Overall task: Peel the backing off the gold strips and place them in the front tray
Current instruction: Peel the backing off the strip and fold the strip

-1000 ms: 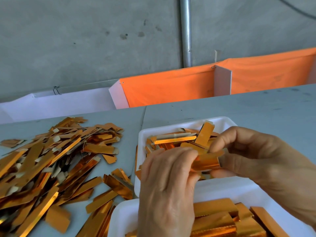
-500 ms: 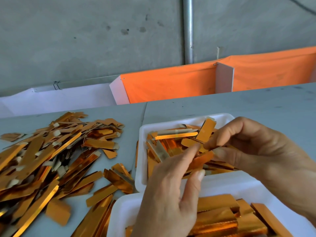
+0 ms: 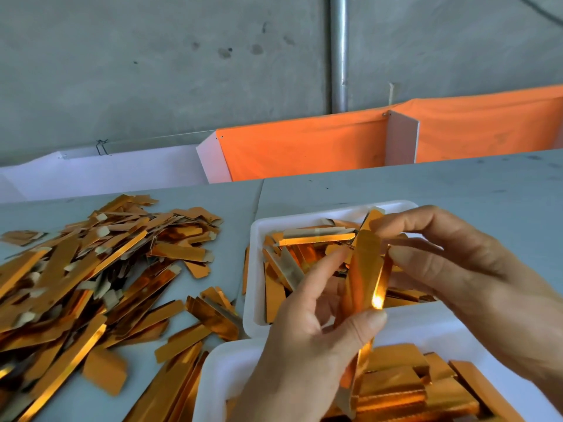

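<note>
Nearest me, the near tray (image 3: 219, 373) holds a stack of gold pieces, and my left hand (image 3: 307, 345) rises over its far edge. Its thumb and curled fingers pinch the lower end of the gold strip (image 3: 364, 269), with the index finger stretched up along the strip's left face. The strip stands nearly upright, its long axis running from my left thumb up and away toward the far rim of the front tray (image 3: 254, 269). My right hand (image 3: 457, 269) comes in from the right and pinches the strip's upper part between thumb and forefinger. I judge the peel runs along that axis, the hands pulling apart. The drop point lies directly beneath and just beyond the strip, so either hand is close; the right sits nearer. Left, loose strips (image 3: 76, 269) cover the table (image 3: 457, 184).
</note>
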`<action>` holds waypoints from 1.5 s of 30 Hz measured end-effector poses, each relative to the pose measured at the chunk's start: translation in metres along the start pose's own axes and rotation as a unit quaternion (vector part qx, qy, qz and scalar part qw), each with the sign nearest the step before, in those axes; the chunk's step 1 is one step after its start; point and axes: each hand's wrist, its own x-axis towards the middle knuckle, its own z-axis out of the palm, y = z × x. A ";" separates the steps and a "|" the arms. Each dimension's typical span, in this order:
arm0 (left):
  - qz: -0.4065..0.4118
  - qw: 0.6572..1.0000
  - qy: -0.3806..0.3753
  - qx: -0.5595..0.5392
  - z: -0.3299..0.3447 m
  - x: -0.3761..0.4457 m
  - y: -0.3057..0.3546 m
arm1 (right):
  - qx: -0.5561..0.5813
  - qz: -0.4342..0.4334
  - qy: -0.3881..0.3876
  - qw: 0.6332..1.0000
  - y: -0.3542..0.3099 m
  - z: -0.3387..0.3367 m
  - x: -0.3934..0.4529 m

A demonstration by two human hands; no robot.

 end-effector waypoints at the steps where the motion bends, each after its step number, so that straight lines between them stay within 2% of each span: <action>1: 0.005 1.000 0.008 -0.001 0.002 0.001 -0.001 | -0.014 0.002 0.001 1.000 -0.002 0.002 0.000; 6: 0.015 0.999 0.040 -0.011 0.004 0.002 -0.004 | -0.113 0.047 0.029 0.992 0.000 0.008 0.001; 10: -0.006 0.997 0.078 -0.014 0.004 0.002 -0.002 | -0.132 0.078 -0.023 0.988 -0.004 0.007 -0.001; 15: -0.034 0.990 0.133 -0.040 0.007 0.002 -0.003 | -0.306 0.021 -0.072 0.949 -0.004 0.016 -0.004; 18: -0.039 0.982 0.166 -0.078 0.006 0.004 -0.003 | -0.336 0.011 -0.093 0.937 -0.003 0.025 -0.004; 25: -0.037 0.975 0.190 -0.110 0.008 0.004 -0.006 | -0.402 -0.006 -0.071 0.913 0.005 0.036 -0.004; 32: -0.029 0.966 0.225 -0.124 0.009 0.006 -0.005 | -0.446 -0.038 -0.039 0.894 0.004 0.047 -0.004; 38: -0.041 0.964 0.243 -0.103 0.010 0.006 -0.010 | -0.439 0.000 -0.064 0.896 0.004 0.048 -0.004; 42: -0.058 0.961 0.250 -0.099 0.007 0.006 -0.014 | -0.409 0.014 -0.097 0.907 0.006 0.042 -0.005; 45: -0.069 0.963 0.243 -0.096 0.007 0.005 -0.013 | -0.331 0.034 -0.129 0.934 0.004 0.033 -0.005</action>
